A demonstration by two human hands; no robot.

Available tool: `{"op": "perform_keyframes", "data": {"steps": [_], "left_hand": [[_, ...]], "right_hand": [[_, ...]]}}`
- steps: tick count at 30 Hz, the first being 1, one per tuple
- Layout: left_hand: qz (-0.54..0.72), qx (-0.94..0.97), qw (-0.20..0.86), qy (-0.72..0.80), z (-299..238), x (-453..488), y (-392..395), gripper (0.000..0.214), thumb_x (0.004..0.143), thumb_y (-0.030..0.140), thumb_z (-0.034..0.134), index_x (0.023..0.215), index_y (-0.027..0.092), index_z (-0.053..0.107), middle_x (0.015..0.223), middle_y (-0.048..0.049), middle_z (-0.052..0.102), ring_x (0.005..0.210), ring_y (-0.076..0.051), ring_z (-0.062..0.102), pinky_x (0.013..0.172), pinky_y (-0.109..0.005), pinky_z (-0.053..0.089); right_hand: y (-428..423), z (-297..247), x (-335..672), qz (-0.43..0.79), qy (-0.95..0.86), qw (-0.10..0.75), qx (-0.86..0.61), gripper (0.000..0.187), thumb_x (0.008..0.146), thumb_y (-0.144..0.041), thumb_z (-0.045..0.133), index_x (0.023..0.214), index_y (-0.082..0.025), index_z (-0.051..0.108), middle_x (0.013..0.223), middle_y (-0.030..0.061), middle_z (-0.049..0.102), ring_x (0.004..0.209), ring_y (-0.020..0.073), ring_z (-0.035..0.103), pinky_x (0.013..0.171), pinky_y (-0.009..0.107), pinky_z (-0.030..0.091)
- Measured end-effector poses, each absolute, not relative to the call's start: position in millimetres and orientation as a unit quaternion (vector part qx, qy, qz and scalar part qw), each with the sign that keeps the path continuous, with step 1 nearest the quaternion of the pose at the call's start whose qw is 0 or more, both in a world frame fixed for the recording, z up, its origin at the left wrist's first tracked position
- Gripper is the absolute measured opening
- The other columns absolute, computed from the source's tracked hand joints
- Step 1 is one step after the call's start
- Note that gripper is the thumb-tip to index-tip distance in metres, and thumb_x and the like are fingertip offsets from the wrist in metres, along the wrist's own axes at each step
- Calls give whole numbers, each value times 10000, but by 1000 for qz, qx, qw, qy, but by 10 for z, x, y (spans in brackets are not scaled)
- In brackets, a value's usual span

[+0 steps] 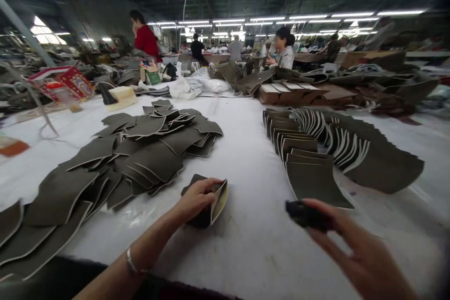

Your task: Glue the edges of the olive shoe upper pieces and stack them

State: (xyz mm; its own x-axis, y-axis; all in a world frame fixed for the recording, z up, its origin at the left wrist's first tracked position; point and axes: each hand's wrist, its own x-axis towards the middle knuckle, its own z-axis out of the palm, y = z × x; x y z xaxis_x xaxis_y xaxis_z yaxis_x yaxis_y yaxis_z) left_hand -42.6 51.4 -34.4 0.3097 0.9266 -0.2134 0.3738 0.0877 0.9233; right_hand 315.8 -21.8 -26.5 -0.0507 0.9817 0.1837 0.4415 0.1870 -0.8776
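Left hand [197,198]: grip clamped on a dark, yellowish-lined container [201,220]. Right hand [351,239]: grip pinched about a blurred black object [305,215].

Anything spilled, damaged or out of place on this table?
No spill or damage that I can see. Only the heap of dark panels at left looks untidy: its pieces lie at mixed angles, unlike the overlapping rows at right. The black object in the right hand is too blurred to judge.

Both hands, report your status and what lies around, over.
Left hand on dark item. Right hand holding blurred black object. Dark panels piled left, rowed right.
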Motion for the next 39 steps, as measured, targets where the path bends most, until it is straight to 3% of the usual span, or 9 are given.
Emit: {"op": "perform_keyframes", "data": {"steps": [3,6,13,17,21,25,28,34,39], "left_hand": [[280,604,539,517,-378,-450,511,648,640,253,495,1266,119,600,741,19,522,612,-132,468,567,-249,359],[304,572,573,503,-375,-471,513,648,627,256,518,1255,118,597,741,21,516,618,-128,474,554,-236,354],[300,574,576,498,-351,-482,526,653,609,223,500,1247,123,594,747,18,516,629,-129,482,550,-232,385],[297,573,579,498,-347,-474,521,688,598,220,490,1268,92,582,735,21,508,594,-123,471,528,-233,388],[306,567,580,499,-359,-487,523,680,603,222,503,1264,93,594,744,18,517,608,-127,490,528,-227,406],[326,541,592,501,-385,-498,533,643,590,210,527,1218,116,628,736,21,520,613,-121,491,503,-205,375],[331,531,599,500,-389,-493,542,629,584,212,533,1198,120,637,725,23,521,605,-123,490,492,-204,367],[324,527,603,503,-365,-481,546,654,574,231,543,1212,112,624,717,28,503,607,-126,480,480,-203,371],[331,525,603,500,-347,-484,529,628,587,210,543,1202,126,633,714,25,516,620,-127,496,492,-197,381]], "right_hand": [[-104,-391,2361,269,-772,325,-476,294,1000,-340,523,1292,-319,544,1149,50,630,947,254,620,814,406,515],[132,-499,1983,261,-790,293,-470,316,988,-227,417,1294,-218,497,1146,113,585,1018,299,581,876,498,478],[-107,-385,1869,312,-836,183,-413,324,932,-88,371,1174,-183,565,1017,104,568,896,281,554,801,474,468],[-259,-196,1876,360,-830,146,-401,319,881,-68,471,1112,-223,627,1008,53,612,903,249,580,813,411,476],[-46,-72,1949,377,-799,181,-431,241,906,-161,543,1104,-263,636,994,-6,647,822,184,585,732,312,467],[71,-160,1908,325,-792,210,-472,266,945,-174,441,1166,-167,588,1069,99,592,916,255,552,846,430,424],[-92,-222,1791,336,-809,182,-446,288,937,-115,405,1160,-155,583,1053,112,574,943,269,548,853,443,424],[-216,-125,1768,408,-818,141,-379,285,857,-56,575,1060,-244,647,977,-5,626,868,173,588,784,287,459],[-109,-203,1797,328,-810,190,-448,301,954,-103,414,1201,-171,572,1080,94,571,928,247,529,843,416,407]]}}
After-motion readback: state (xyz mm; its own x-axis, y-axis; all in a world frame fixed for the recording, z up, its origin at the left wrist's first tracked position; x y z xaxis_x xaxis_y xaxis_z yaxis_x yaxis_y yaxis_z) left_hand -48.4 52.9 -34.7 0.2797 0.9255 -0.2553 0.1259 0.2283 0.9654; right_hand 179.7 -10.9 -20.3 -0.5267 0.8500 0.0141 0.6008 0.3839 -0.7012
